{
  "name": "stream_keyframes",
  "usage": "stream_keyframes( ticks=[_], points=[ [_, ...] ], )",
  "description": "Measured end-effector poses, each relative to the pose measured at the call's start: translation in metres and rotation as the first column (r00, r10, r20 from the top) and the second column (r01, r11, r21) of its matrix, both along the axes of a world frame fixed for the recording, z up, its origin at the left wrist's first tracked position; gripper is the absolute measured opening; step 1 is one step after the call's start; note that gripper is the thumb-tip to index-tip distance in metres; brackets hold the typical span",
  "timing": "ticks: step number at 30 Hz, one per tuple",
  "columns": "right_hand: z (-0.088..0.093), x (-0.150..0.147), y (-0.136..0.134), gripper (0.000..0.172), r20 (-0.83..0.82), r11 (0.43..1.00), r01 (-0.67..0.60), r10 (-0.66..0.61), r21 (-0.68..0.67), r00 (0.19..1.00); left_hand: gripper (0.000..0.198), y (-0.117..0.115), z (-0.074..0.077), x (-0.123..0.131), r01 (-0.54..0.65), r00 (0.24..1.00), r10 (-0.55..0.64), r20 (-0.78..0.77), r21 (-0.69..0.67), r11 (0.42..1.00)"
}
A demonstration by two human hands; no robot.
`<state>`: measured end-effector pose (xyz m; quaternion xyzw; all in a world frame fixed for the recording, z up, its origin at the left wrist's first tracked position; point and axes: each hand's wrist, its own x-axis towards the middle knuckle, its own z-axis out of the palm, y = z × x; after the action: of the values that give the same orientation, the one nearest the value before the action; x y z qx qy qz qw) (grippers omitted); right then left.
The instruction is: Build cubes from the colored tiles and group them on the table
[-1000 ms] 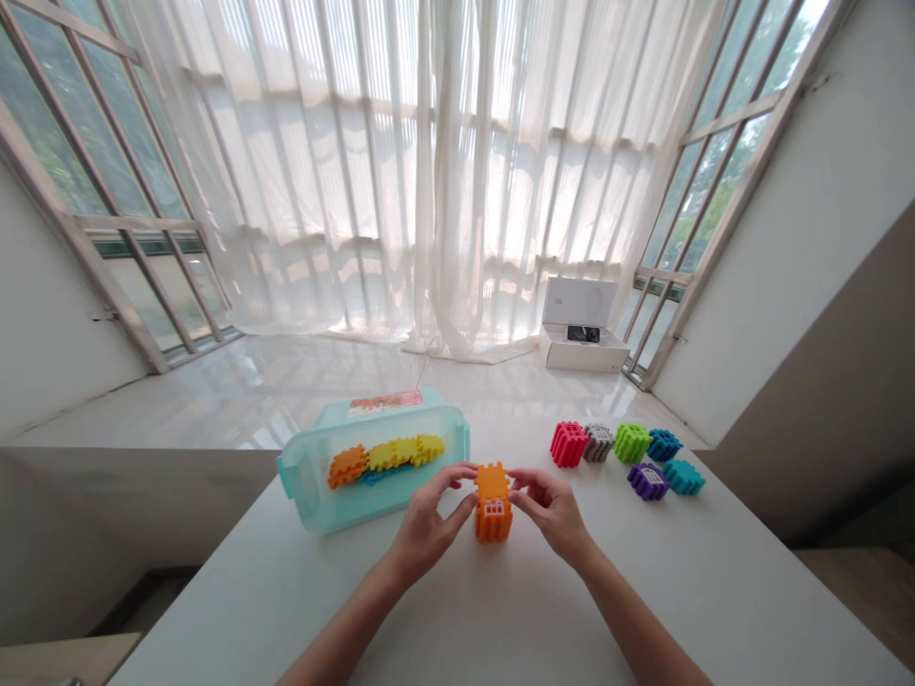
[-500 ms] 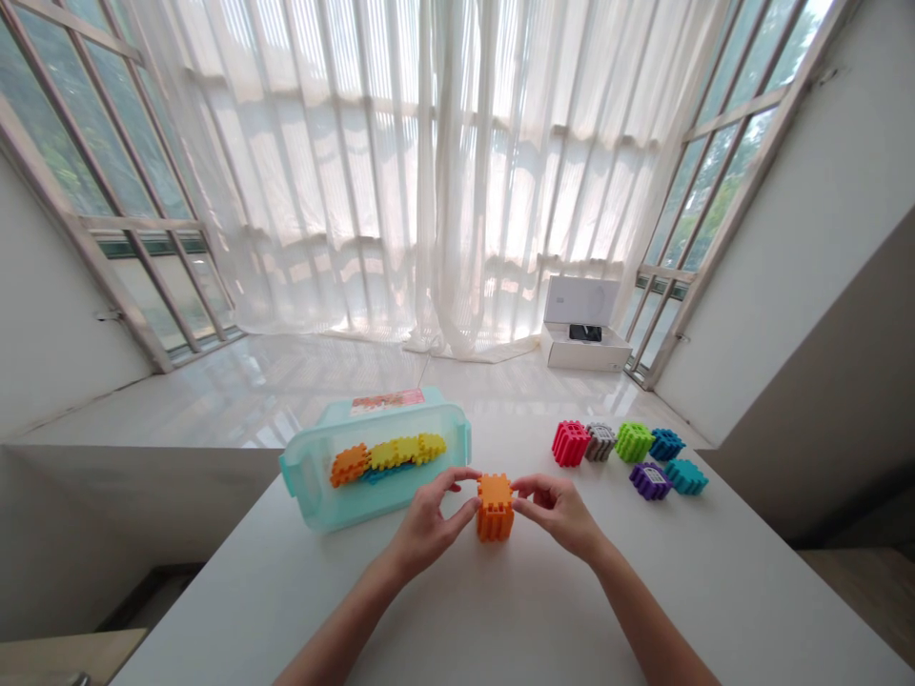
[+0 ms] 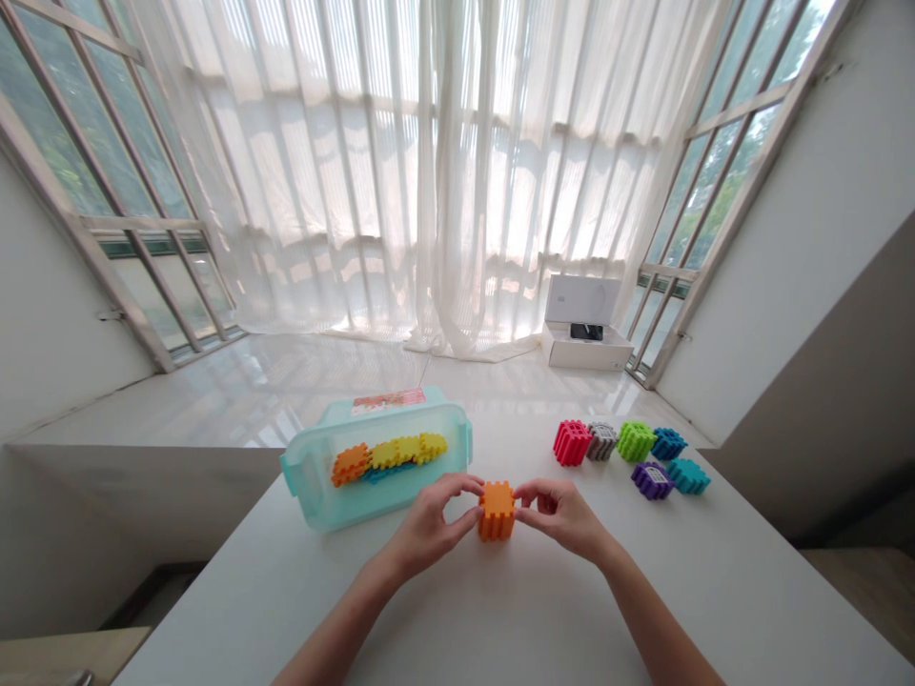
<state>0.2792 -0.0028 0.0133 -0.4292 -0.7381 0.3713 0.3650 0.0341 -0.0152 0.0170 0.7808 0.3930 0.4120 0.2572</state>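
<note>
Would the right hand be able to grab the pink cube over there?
Probably yes. The pink cube sits just beyond the right hand, with only bare table between, but that hand is pinching the orange cube now.

Sheer white curtains (image 3: 443, 191) hang across a tall bay of metal-framed windows (image 3: 729, 143), and daylight glows through them (greenery shows behind the bare panes at either side). The glossy pale floor (image 3: 286, 381) mirrors that light. An open white box (image 3: 586, 335) sits on it near the right-hand panes. Plain white walls (image 3: 822, 286) flank the white table (image 3: 500, 619).
</note>
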Motion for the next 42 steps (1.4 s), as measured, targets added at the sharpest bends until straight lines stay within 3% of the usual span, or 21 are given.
stream_keyframes(
  ticks=[11,19,42],
  points=[
    [0.0013,0.0007,-0.0014,0.017,0.12,0.997,-0.011,0.001,0.082,0.993,0.012,0.001,-0.004,-0.003,0.014,1.0,-0.014,-0.023,0.001,1.0],
    [0.0035,0.0052,0.0003,0.043,0.079,0.998,-0.014,0.009,0.058,0.997,0.02,0.0007,-0.0033,-0.0039,0.007,1.0,-0.007,-0.027,-0.008,1.0],
    [-0.0038,0.0003,0.0007,0.029,0.116,0.995,-0.027,0.016,0.094,0.993,0.022,0.0009,-0.0045,-0.0011,0.034,0.999,-0.035,-0.04,-0.02,0.999]
  ],
)
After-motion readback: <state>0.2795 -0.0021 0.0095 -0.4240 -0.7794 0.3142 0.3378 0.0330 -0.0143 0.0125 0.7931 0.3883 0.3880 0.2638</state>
